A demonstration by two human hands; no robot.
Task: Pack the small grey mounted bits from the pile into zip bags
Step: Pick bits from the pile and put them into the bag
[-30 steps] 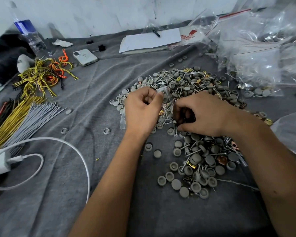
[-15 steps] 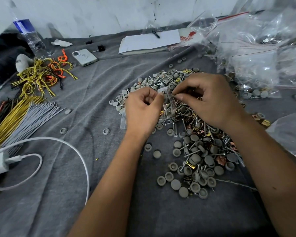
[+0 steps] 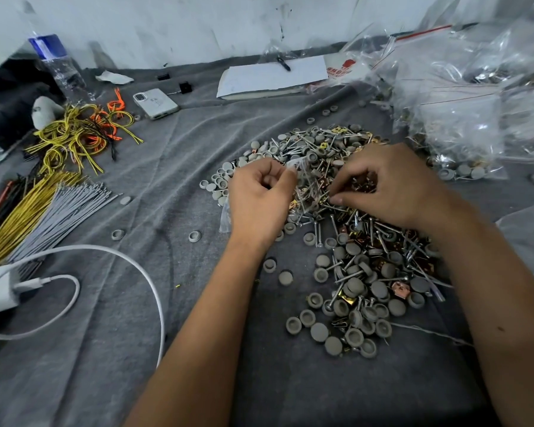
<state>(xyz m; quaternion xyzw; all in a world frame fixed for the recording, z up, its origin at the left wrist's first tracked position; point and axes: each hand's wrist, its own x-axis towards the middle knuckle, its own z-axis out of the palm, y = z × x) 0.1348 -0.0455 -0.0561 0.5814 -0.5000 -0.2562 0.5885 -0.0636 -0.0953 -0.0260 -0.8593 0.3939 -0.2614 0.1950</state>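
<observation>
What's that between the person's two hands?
In the head view, a small clear zip bag, gripped by the left hand, sits before the right hand, over the pile of grey bits.

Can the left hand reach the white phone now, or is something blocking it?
Probably not at once. The left hand grips a small clear zip bag over the pile. The cloth between it and the white phone looks free, so it would only have to let go first.
</observation>
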